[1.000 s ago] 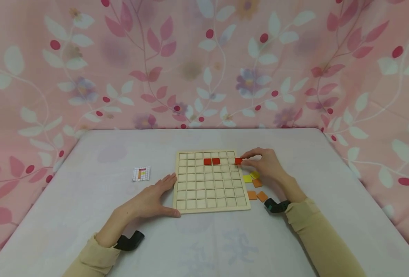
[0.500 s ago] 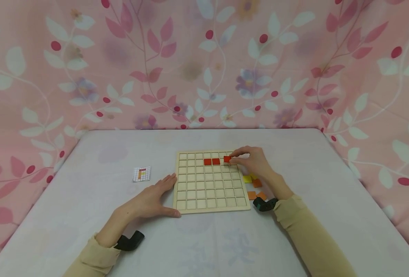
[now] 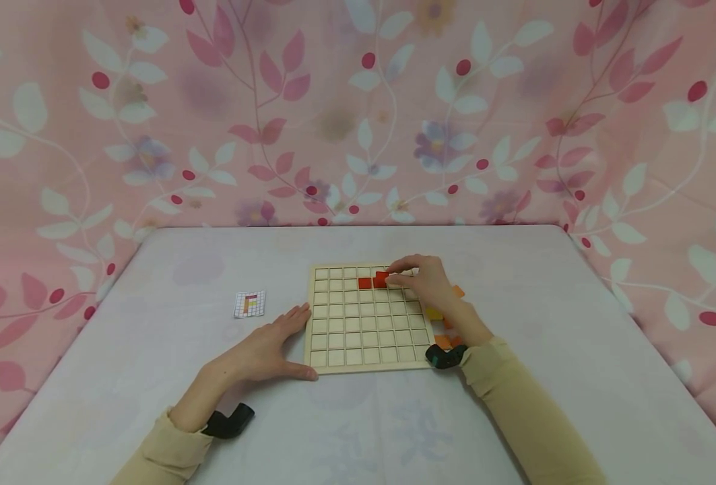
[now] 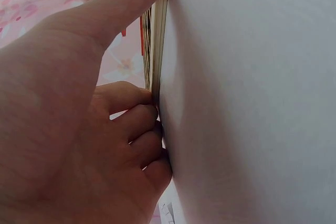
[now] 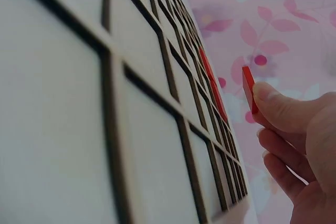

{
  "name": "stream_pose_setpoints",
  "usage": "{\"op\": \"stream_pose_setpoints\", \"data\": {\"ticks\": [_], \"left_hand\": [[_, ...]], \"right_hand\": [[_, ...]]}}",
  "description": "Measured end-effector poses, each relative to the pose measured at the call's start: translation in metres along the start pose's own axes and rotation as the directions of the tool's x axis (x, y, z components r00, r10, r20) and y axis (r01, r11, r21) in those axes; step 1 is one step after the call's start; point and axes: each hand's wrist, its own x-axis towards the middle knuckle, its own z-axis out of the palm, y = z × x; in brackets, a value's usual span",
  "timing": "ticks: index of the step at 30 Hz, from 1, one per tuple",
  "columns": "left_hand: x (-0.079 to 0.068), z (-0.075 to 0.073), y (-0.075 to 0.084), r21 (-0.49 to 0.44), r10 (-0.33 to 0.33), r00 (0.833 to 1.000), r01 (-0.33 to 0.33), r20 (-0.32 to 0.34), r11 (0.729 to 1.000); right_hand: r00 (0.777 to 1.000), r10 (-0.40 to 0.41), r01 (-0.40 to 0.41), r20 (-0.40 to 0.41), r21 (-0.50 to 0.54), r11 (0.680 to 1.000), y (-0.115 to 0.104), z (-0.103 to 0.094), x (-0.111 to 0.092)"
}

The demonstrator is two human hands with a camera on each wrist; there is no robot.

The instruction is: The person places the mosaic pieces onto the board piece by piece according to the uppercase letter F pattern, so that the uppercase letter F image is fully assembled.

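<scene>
A light wooden grid board (image 3: 351,325) lies flat on the table. Two red square tiles sit side by side in its second row from the back; the left one (image 3: 365,283) shows fully, the other is partly covered. Above them my right hand (image 3: 427,283) pinches a third red tile (image 5: 249,87) between thumb and fingers, clear of the board in the right wrist view. My left hand (image 3: 273,347) rests against the board's near left corner, fingertips on the left edge and thumb at the front edge.
A small paper card (image 3: 250,304) with a coloured grid pattern lies left of the board. Yellow tiles (image 3: 434,314) and orange tiles (image 3: 442,342) lie along the board's right edge, partly under the right forearm. A floral cloth (image 3: 358,135) stands behind the table.
My right hand has carried the red tile leftward from the board's right edge to over the two red tiles. My left hand and the board have stayed put.
</scene>
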Motion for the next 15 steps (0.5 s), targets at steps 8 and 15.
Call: {"op": "stream_pose_setpoints", "data": {"ticks": [8, 15], "left_hand": [[0.001, 0.000, -0.001, 0.009, -0.003, 1.000, 0.003, -0.002, 1.000], [0.001, 0.000, -0.002, 0.007, -0.008, 1.000, 0.008, 0.001, 1.000]], "right_hand": [[0.999, -0.032, 0.032, -0.003, 0.005, 0.999, -0.007, 0.020, 0.005], [0.999, -0.052, 0.052, -0.001, -0.010, 0.999, -0.012, 0.031, 0.009]]}}
